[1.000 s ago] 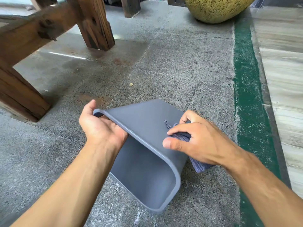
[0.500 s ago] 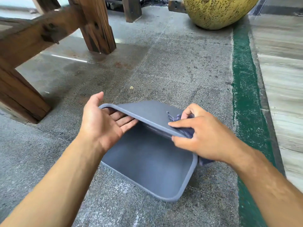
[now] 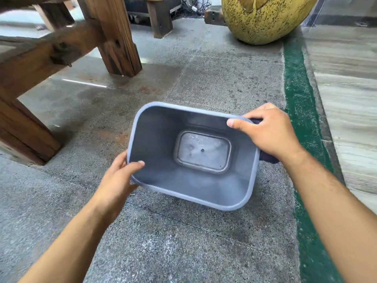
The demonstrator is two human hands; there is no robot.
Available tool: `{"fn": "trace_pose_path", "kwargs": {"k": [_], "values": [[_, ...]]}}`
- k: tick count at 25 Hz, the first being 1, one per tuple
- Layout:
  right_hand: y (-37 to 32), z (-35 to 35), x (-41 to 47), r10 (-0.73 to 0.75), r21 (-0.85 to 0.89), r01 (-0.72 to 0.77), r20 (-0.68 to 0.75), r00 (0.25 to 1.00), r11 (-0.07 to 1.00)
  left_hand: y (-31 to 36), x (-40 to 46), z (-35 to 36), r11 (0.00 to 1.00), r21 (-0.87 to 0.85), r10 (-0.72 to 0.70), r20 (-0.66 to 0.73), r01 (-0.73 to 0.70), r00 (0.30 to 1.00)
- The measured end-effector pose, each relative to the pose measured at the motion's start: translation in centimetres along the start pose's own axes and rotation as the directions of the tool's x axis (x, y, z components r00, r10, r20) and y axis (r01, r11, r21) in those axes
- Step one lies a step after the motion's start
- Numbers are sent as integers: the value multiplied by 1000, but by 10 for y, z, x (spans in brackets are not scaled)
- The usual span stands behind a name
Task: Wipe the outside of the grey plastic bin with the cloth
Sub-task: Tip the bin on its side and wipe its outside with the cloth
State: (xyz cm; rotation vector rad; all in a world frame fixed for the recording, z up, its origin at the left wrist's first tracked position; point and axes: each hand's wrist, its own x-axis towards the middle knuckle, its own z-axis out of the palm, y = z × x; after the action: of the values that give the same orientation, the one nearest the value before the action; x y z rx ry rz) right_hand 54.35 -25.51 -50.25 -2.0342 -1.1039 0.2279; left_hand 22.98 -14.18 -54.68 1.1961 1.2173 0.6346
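Note:
The grey plastic bin [image 3: 159, 144] stands upright on the concrete floor, its open mouth facing up at me and its pale bottom visible inside. My left hand [image 3: 120, 180] grips the near-left corner of the rim, thumb inside the bin. My right hand [image 3: 269, 133] holds the far-right part of the rim and presses the dark blue cloth [image 3: 267, 158] against the bin's outer right wall. Most of the cloth is hidden under my palm; only dark bits show behind my fingers and below my wrist.
Heavy wooden table legs [image 3: 116, 37] and a crossbeam [image 3: 40, 58] stand to the left and behind. A big yellow speckled pot [image 3: 263, 17] sits at the back right. A green painted stripe [image 3: 299, 103] runs along the floor on the right.
The bin lay tipped on its side; now it stands upright with the mouth up. My left hand shifted from the upper rim to the near-left corner. My right hand stayed on the cloth.

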Motion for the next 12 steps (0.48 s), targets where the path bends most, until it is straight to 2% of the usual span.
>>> {"fn": "trace_pose_path", "kwargs": {"k": [2,5,7,10,12], "values": [[2,1,11,104,126,-99,-29,994,987,0,2,5,991,-137,26,106,-11,994],[7,5,21,208,274,-187,-48,977,943,6,13,11,943,-329,73,77,-43,994],[11,6,25,265,343,-227,-70,962,912,10,18,14,931,-360,90,78,-56,993],[12,12,29,283,433,-244,-26,959,868,16,22,10,925,-363,152,76,-114,986],[6,24,28,283,480,-252,9,959,840,24,25,0,900,-408,168,2,-152,986]]}}
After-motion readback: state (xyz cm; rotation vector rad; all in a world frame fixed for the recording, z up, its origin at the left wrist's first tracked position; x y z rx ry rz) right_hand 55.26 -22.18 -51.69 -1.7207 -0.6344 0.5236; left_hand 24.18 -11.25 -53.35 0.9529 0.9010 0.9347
